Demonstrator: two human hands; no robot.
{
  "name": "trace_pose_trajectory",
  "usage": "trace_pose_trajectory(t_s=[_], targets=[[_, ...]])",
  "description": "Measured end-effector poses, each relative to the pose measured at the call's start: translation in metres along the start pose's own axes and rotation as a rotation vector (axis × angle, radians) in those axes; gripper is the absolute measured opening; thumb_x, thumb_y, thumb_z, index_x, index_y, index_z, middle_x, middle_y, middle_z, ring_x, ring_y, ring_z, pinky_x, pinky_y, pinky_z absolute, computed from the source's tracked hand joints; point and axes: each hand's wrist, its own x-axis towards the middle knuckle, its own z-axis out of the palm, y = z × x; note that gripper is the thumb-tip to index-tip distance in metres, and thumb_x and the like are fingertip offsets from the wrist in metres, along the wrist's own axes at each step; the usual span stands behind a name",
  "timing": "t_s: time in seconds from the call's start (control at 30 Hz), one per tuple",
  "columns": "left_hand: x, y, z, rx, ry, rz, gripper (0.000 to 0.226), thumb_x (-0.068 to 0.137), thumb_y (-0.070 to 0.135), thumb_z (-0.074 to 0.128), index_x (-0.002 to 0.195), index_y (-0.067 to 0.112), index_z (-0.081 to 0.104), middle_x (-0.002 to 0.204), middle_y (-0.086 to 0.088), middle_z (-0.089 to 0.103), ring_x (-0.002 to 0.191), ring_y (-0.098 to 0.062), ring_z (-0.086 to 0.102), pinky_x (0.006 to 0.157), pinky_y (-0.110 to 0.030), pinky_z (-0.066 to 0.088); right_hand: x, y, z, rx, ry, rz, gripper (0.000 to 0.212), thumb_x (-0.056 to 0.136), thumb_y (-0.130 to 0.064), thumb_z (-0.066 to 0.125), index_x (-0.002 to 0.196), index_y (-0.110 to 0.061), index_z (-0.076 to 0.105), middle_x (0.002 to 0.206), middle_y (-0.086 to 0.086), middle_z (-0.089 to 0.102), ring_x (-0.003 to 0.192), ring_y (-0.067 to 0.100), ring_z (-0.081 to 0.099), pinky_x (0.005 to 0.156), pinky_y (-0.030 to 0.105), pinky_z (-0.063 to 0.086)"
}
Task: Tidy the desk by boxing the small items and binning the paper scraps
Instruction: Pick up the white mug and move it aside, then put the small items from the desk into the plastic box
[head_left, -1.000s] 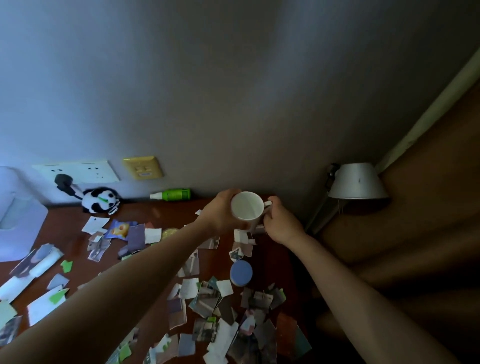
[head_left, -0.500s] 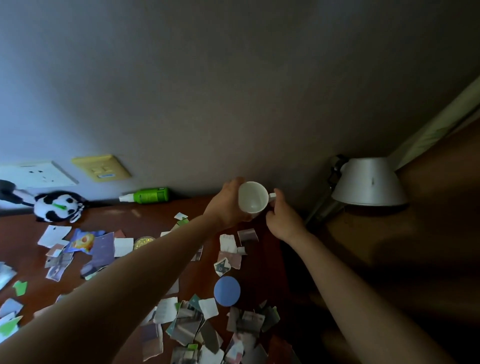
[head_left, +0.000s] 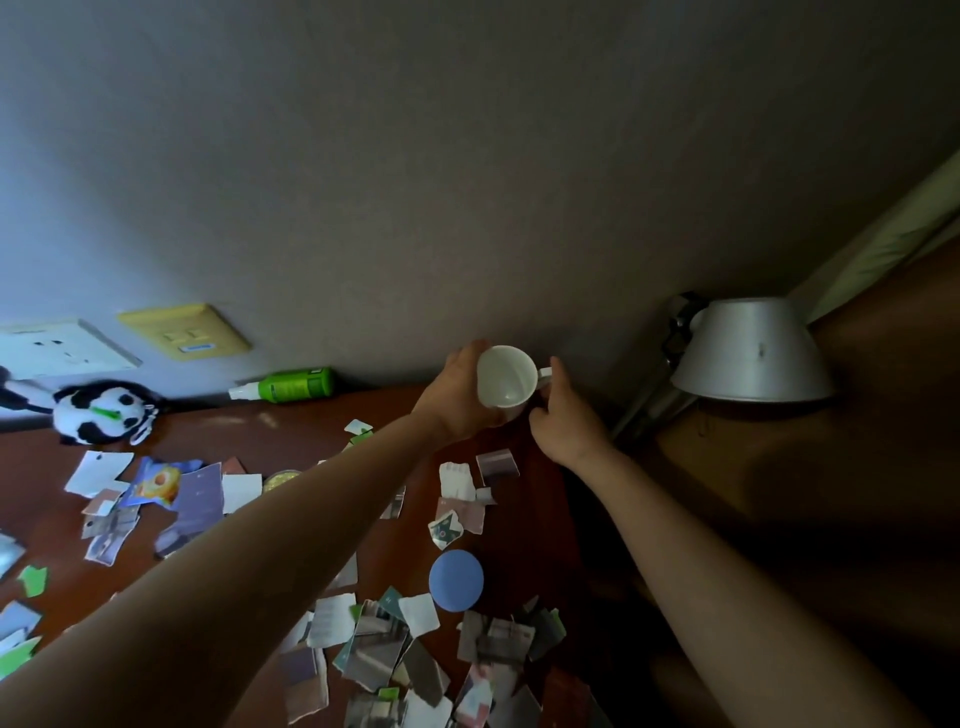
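Observation:
A white mug (head_left: 506, 375) is tilted with its mouth towards me, held above the far right corner of the dark wooden desk (head_left: 311, 421). My left hand (head_left: 453, 399) cups its body from the left. My right hand (head_left: 561, 415) pinches its handle from the right. Torn paper scraps (head_left: 395, 654) lie all over the desk, thickest near me. A blue round lid (head_left: 455, 580) lies among them. A panda toy (head_left: 101, 411) and a green spray bottle (head_left: 291, 384) rest against the wall at the back.
A grey lamp shade (head_left: 753, 353) hangs just right of the mug, beyond the desk's right edge. Wall sockets (head_left: 62, 348) and a yellow plate (head_left: 184, 332) sit on the wall at left. A small gold-coloured round item (head_left: 280, 475) peeks out beside my left forearm.
The view has swung to the right and up, so the desk items slid left in the frame. Both hands keep the mug, which is now a little closer to the wall and lamp.

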Motion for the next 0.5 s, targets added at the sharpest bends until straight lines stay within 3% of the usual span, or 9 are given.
trace_pose_trajectory(t_s=[0.07,0.17,0.3,0.4,0.5], targets=[[-0.004,0.001,-0.001,-0.001,-0.022,-0.018,0.109,0.068,0.017,0.086,0.151,0.017,0.016,0.15,-0.013,0.03,0.135,-0.032,0.037,0.108,-0.044,0.036,-0.006,0.001,0.003,0.022,0.022,-0.003,0.084,0.094,-0.014,0.046,0.153,-0.03,-0.011,0.14,0.008,0.052,0.089,0.026,0.065,0.078,0.045,0.057],[-0.015,-0.001,-0.005,-0.006,-0.009,-0.058,0.119,0.068,0.015,0.086,0.154,0.018,0.005,0.154,-0.014,0.024,0.139,-0.032,0.033,0.112,-0.047,0.033,-0.024,0.002,0.007,0.091,0.105,-0.002,0.078,0.095,-0.012,0.05,0.155,-0.024,0.003,0.13,0.007,0.055,0.095,0.026,0.063,0.078,0.041,0.055],[-0.048,-0.013,-0.009,-0.009,0.034,-0.117,0.101,0.075,0.017,0.081,0.153,0.018,0.017,0.152,-0.013,0.029,0.136,-0.029,0.039,0.107,-0.039,0.041,-0.057,0.004,0.019,0.207,0.137,-0.01,0.061,0.094,-0.011,0.052,0.148,-0.019,0.025,0.127,0.007,0.055,0.105,0.026,0.061,0.082,0.039,0.053],[-0.085,-0.022,-0.008,-0.015,0.026,-0.148,0.091,0.079,0.014,0.077,0.151,0.018,0.022,0.149,-0.014,0.036,0.131,-0.028,0.046,0.104,-0.038,0.045,-0.08,0.008,0.033,0.185,0.059,-0.044,0.052,0.093,-0.012,0.055,0.142,-0.02,0.038,0.136,0.005,0.047,0.116,0.024,0.056,0.089,0.035,0.05],[-0.122,-0.031,-0.004,-0.055,0.008,-0.165,0.08,0.081,0.007,0.072,0.148,0.014,0.03,0.144,-0.013,0.045,0.127,-0.028,0.051,0.1,-0.041,0.048,-0.103,0.01,0.049,0.151,-0.039,-0.133,0.041,0.09,-0.016,0.062,0.129,-0.023,0.052,0.131,0.0,0.049,0.114,0.019,0.055,0.089,0.03,0.049]])
